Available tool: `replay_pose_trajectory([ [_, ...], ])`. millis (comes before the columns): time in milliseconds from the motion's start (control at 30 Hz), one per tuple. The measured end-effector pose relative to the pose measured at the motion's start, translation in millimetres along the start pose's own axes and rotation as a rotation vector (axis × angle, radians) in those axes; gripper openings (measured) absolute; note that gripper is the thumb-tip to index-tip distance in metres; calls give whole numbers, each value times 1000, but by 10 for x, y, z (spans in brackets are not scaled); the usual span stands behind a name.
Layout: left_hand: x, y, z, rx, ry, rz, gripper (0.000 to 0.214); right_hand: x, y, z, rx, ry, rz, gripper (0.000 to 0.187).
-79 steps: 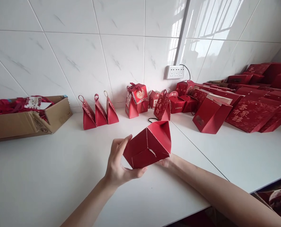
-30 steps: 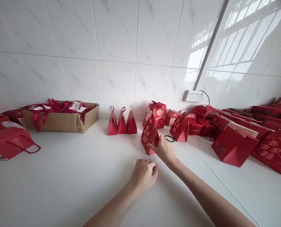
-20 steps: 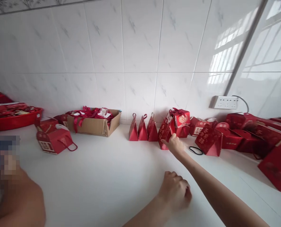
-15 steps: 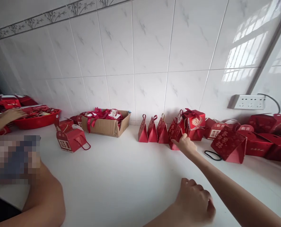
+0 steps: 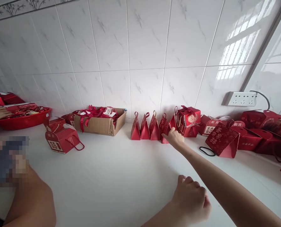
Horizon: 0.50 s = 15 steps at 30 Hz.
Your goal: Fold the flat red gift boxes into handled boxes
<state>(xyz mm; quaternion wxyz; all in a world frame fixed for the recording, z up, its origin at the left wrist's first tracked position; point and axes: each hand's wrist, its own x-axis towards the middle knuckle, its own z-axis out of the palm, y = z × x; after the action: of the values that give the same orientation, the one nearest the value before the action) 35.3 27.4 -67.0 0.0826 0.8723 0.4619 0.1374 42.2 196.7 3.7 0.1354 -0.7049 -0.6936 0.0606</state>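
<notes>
My right hand (image 5: 175, 137) reaches across the counter, its fingers and thumb closed around the lower part of a red triangular gift box (image 5: 164, 129). That box stands at the right end of a row, beside the third triangular box (image 5: 154, 128); two more like it, a middle box (image 5: 144, 129) and a left box (image 5: 135, 130), carry the row on. All have ribbon loops on top. Nearer to me, my left hand (image 5: 191, 197) is curled into a fist above the white counter (image 5: 112, 186), and nothing shows in it.
Behind my right hand is a red box with a bow (image 5: 190, 119). Several red gift boxes (image 5: 223, 140) and a black loop (image 5: 207, 151) are at right. Leftward are a cardboard box (image 5: 95, 125), a handled red box (image 5: 62, 140), a red basin (image 5: 24, 121) and another person's arm (image 5: 33, 195).
The view has swung slightly right. The triangular box in my right hand now stands straighter and closer in line with the row. My left hand stays curled.
</notes>
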Motion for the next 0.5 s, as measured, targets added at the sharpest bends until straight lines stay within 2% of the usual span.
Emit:
replay_pose_trajectory([
  [200,-1,20,-15,-49,-3,1,17,-40,-173,19,0,-2,-72,44],
  [500,-19,-17,-24,-144,82,21,12,280,-236,16,10,-20,-11,52],
])
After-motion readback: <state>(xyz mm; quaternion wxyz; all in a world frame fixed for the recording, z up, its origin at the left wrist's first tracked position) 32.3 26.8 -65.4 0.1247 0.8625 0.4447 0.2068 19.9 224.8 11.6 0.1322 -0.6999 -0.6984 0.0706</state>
